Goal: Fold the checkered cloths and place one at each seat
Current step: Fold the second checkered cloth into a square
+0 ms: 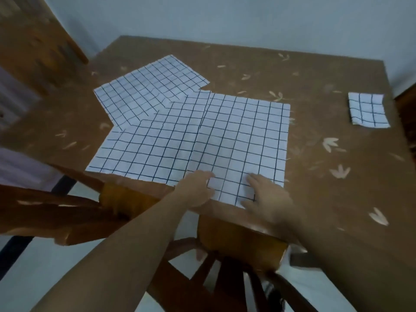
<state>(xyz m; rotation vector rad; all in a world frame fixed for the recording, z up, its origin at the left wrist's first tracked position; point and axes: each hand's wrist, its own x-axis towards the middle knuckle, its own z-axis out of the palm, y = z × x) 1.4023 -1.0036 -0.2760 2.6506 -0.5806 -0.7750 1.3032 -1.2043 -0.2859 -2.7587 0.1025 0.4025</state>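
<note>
Right up close, a chair [236, 242] sits below both arms. Left hand [195, 188] and right hand [267, 195] rest on the near corner of the top cloth [202, 143]. The right lies flat and relaxed; the left is blurred (pinch or not, cannot tell). The cloth spreads away from both hands across the table [315, 176], with the right hand nearer the corner. Behind it lie a second cloth [150, 88] and, far right, a folded cloth [368, 110].

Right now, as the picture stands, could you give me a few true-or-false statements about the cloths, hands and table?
1. The left hand and right hand touch the near edge of the nearest spread cloth. True.
2. A folded cloth lies at the right of the table. True.
3. The folded cloth overlaps the spread ones. False: it lies apart.
4. The table is plain white. False: it is brown with pale leaves.
</note>
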